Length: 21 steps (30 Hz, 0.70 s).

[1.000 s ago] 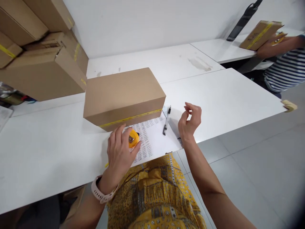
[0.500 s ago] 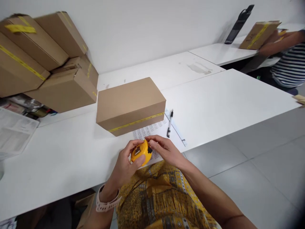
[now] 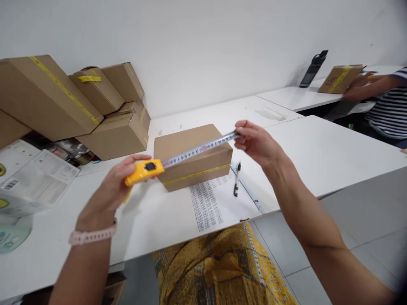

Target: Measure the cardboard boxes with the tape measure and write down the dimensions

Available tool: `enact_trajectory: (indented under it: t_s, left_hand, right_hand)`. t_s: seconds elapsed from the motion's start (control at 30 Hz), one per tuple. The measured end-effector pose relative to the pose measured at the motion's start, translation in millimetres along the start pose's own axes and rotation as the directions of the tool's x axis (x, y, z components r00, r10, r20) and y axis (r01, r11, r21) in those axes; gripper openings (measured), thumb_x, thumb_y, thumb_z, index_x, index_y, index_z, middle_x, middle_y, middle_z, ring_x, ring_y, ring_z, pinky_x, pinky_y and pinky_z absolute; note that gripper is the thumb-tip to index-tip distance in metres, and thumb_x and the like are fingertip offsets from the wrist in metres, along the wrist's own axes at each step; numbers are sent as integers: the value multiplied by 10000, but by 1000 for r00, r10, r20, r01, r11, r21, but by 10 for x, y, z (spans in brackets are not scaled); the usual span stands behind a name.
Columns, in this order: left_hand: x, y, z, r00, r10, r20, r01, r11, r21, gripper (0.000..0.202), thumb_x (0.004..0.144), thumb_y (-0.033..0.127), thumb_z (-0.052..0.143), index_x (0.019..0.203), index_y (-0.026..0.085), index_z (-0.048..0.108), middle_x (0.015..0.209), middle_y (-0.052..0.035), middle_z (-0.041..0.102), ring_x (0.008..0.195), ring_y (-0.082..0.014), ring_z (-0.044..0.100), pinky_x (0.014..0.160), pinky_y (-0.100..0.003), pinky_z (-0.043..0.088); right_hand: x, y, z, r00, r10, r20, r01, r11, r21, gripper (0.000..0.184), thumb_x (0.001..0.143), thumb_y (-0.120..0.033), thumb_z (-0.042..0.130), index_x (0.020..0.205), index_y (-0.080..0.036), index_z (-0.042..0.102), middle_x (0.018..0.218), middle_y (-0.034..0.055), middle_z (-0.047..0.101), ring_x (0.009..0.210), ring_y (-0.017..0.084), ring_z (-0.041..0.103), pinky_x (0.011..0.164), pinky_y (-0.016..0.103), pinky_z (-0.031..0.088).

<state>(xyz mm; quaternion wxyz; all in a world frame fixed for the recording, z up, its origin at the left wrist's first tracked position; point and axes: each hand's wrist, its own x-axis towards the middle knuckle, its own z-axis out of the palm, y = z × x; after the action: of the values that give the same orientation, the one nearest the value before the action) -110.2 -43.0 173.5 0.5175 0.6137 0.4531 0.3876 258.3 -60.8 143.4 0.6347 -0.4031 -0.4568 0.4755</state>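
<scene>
My left hand is closed around a yellow tape measure. From its case a silver blade with printed numbers runs out to the right, rising slightly. My right hand pinches the blade's free end. Behind the stretched blade lies a closed cardboard box with yellow tape along its near side; whether the blade touches it I cannot tell. A printed sheet of paper is partly under the box, with a black and white pen lying on the papers.
Several taped cardboard boxes are stacked at the left against the wall. Nearer stands a white printed package, with a pale green object below it. At the far right are a dark bottle and another person handling a box.
The tape measure's blade has been drawn out. My hands have moved apart and up, the left to the left, the right to the right. The camera view has shifted.
</scene>
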Motion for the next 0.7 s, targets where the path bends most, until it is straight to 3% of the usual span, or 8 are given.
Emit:
enact_trajectory:
  t_s: [0.13,0.27,0.4,0.5,0.7]
  left_hand:
    - [405,100,-526,998,-57,-26,58,998,33,379,828,472,676,1096,211,737,1052,-22,767,895,-199,690,825,-315,543]
    - [790,-62,-812,986,-169,5,168,981,97,435,696,523,766,957,176,762,935,-58,767,787,-203,683,631,-251,514]
    - [990,-214,-867,986,-155,57,147,981,123,387,734,536,752,897,185,762,903,-69,760,739,-198,660,562,-258,483]
    - [1036,-260,-851,988,-145,46,140,985,102,389,758,532,740,915,177,756,888,-68,755,724,-196,654,558,-265,474]
    - [1046,-269,-751,990,-122,64,118,990,71,417,764,533,731,923,147,740,901,-87,746,710,-189,623,551,-267,450]
  right_hand:
    - [472,87,-179,998,42,-51,-44,998,-42,297,645,-330,789,783,-223,549,655,-64,472,570,89,387,515,241,306]
    - [680,406,-81,987,93,-134,-111,985,-132,242,627,-295,737,768,-202,564,649,-67,481,581,81,390,542,229,318]
    - [794,596,-51,969,4,-247,-73,960,-269,164,644,-246,649,782,-197,573,684,-54,513,645,101,443,588,239,352]
    - [842,649,-116,968,-51,-248,-55,913,-404,167,672,-252,615,828,-195,593,734,-34,555,694,122,480,611,256,372]
    - [787,624,-126,985,81,-153,-152,824,-546,364,770,-393,663,1079,-200,674,1036,56,702,873,195,616,687,296,461]
